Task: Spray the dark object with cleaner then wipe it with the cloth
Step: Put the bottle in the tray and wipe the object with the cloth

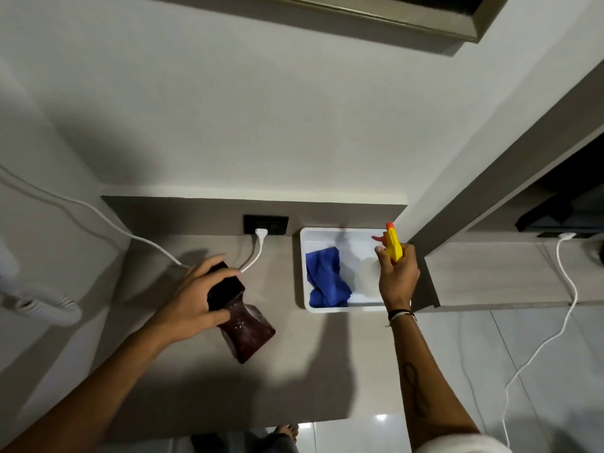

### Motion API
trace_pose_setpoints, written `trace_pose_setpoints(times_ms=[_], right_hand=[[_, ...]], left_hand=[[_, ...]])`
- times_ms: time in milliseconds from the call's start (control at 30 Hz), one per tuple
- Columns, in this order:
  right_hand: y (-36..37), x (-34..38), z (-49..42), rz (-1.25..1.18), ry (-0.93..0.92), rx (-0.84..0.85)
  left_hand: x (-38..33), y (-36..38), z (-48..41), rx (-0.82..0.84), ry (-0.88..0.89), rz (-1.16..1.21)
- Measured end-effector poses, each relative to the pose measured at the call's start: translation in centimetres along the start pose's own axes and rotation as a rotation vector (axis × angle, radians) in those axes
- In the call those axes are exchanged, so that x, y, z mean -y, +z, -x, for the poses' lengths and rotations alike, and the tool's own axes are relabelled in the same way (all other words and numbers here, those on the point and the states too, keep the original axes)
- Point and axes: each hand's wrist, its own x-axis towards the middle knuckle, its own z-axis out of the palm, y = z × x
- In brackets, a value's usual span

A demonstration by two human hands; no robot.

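A dark maroon vase-shaped object point(248, 331) is tilted above the grey counter point(294, 371). My left hand point(196, 299) grips its upper end. My right hand point(397, 276) holds a spray bottle point(392, 243) with a yellow head and orange nozzle over the white tray point(343, 233). The bottle's clear body is mostly hidden behind my fingers. A crumpled blue cloth point(325, 276) lies in the left half of the tray, apart from both hands.
A black wall socket point(266, 224) holds a white plug with a cable point(98, 214) running left. A white coiled cord point(42, 305) lies at the left edge. A second white cable point(568, 282) hangs at the right. Tiled floor lies below the counter edge.
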Motion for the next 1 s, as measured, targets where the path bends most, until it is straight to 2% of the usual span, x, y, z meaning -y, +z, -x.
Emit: trace_pose_setpoints(times_ms=[133,233,467,533,600,633,700,733,800,900,1000], right_hand=[[1.2,-1.6,-1.7,-0.044,0.093,0.004],[2.0,-2.4,-2.3,0.025,0.118,0.031],[3.6,-2.7,-1.8,0.075,-0.088,0.032],[4.0,-2.9,-0.3,0.166,-0.116,-0.076],[4.6,-2.9,1.7,0.253,-0.232,-0.158],[5.2,-2.9,2.6,0.263,-0.330,-0.116],[6.6,-3.1,4.0,0.379,-0.517,0.138],[7.3,-3.1,4.1,0.490,-0.564,0.309],[8.5,-2.8,3.6,0.699,-0.535,0.598],[9.8,-2.6,2.2,0.945,-0.471,0.798],[10.7,-3.0,2.1,1.066,-0.449,0.844]], left_hand=[[-0.7,1.2,-0.5,0.097,0.160,-0.281],[-0.6,1.7,-0.8,0.168,0.218,-0.431],[0.2,1.8,-1.0,0.153,0.204,-0.452],[0.3,2.1,-0.9,0.112,0.185,-0.445],[0.6,2.5,-0.7,0.064,0.178,-0.432],[0.8,2.8,-0.6,0.046,0.178,-0.433],[1.0,3.3,-0.4,0.017,0.189,-0.480],[1.1,3.4,-0.4,0.001,0.196,-0.520],[1.1,3.5,-0.2,-0.015,0.195,-0.593],[0.8,3.8,0.2,-0.050,0.196,-0.659],[0.6,4.2,0.7,-0.090,0.207,-0.667]])
